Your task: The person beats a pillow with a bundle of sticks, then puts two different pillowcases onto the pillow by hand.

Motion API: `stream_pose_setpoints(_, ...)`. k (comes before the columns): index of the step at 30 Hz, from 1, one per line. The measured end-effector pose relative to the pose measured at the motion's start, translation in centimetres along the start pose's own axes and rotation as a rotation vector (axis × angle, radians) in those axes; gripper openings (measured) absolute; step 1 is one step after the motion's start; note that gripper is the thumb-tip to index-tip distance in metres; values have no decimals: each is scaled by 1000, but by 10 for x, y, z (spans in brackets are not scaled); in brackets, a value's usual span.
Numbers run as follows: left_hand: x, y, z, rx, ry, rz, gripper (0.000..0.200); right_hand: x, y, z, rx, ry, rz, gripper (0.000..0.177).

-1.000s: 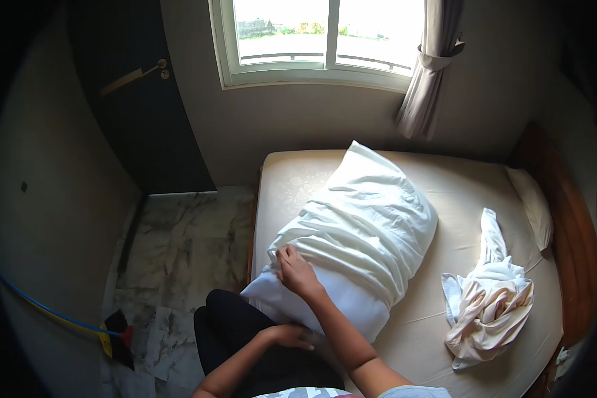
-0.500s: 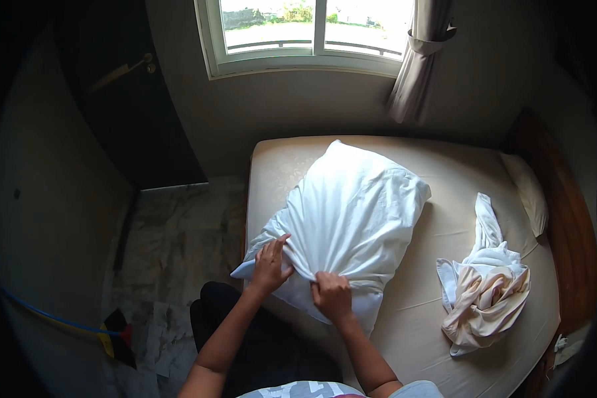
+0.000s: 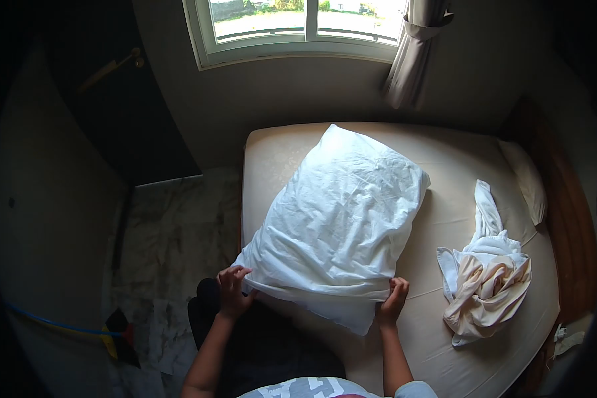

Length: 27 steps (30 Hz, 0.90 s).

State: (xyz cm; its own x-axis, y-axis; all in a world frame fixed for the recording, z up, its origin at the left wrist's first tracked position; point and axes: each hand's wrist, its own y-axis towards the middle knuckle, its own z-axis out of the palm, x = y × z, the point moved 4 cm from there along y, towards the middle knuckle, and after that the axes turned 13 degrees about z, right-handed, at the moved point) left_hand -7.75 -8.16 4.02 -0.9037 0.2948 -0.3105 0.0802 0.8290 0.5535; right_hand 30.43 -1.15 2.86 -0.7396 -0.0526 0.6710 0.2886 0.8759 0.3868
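Observation:
A large pillow in a white pillowcase [image 3: 341, 212] lies slantwise on the bed, its near end toward me. My left hand [image 3: 234, 290] is closed on the case's near left corner, thumb and fingers pinching the cloth. At the near right side, my right hand [image 3: 393, 302] grips the edge of the case with curled fingers. Between my hands the cloth forms a folded edge, and a loose flap of white fabric hangs below it toward my lap.
The bed [image 3: 438, 338] has a cream sheet. On its right lies a bundle of white and cream cloths [image 3: 487, 285], and a small pillow [image 3: 524, 179] rests by the wooden headboard [image 3: 570, 252]. A window [image 3: 298, 50] and curtain [image 3: 418, 60] are ahead; a dark door [image 3: 113, 99] stands left.
My hands have moved apart to the two near corners of the pillowcase. The gathered folds in its middle have flattened, and the case now reaches closer to me.

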Motion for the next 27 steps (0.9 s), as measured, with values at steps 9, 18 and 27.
stream_pose_setpoints(9,8,62,44,87,-34,50,66,19,-109,5,240,460,330,27)
stream_pose_setpoints(18,39,172,-30,-291,11,-68,27,165,-39,-30,260,607,-332,22)
stream_pose_setpoints(27,202,91,-102,-229,322,-462,12,218,7,-14,585,671,-167,22)
